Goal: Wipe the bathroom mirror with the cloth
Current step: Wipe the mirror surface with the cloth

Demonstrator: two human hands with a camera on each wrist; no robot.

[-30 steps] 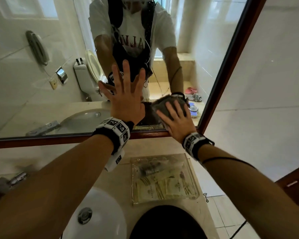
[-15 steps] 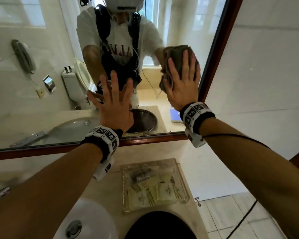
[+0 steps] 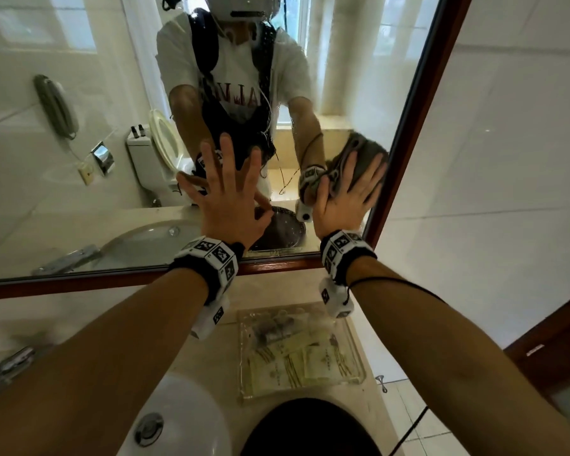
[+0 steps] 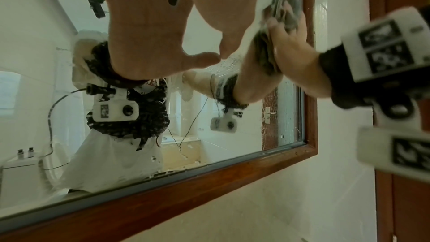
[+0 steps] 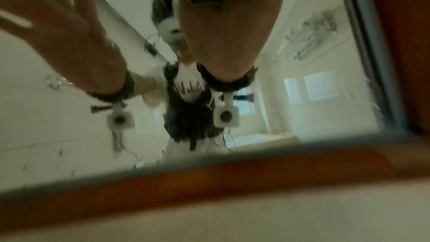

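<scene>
A bathroom, apparently of a hotel or a home. A wood-framed mirror point(image 3: 79, 179) hangs on pale tiled walls above a beige stone counter point(image 3: 211, 363) with a white inset basin point(image 3: 185, 419) and a clear tray of packaged toiletries point(image 3: 301, 350). The reflection shows a white toilet point(image 3: 152, 159) with raised seat, a wall-mounted handset point(image 3: 55, 106), a window point(image 3: 293, 28) and a stone ledge.
</scene>
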